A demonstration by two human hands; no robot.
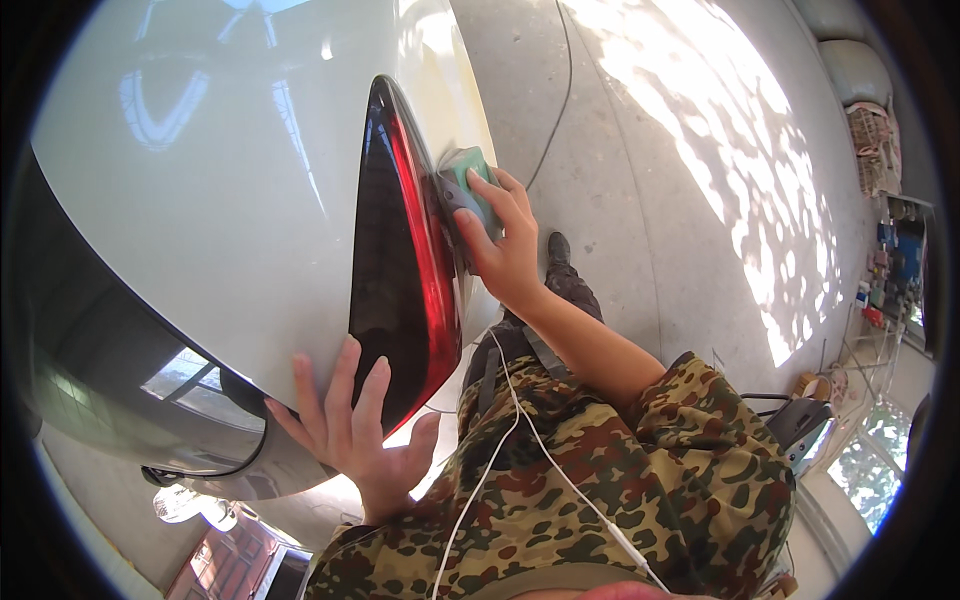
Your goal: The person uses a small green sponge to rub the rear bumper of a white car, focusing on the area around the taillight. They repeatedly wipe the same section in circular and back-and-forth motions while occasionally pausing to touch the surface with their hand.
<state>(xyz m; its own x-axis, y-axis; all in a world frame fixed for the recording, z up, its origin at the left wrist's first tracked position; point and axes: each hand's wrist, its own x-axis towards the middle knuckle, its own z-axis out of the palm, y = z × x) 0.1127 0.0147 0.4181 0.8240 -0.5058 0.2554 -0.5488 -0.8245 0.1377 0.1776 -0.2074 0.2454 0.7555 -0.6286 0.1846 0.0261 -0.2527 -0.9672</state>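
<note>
A white car's body panel (225,225) fills the left of the view, with a long dark and red tail light (405,285) at its edge. My right hand (506,240) grips a green sanding block (472,176) with a grey sheet around it, pressed to the panel just right of the light. The sheet's underside is hidden. My left hand (356,427) rests with spread fingers on the panel and the light's lower end, holding nothing.
A dark cable (566,90) runs over the concrete floor (622,202), beside my shoe. White earphone wires (517,409) hang over my camouflage shirt. Covered bundles (874,142) and shelves with assorted items (892,262) line the right side. The car's dark rear window (112,337) curves at left.
</note>
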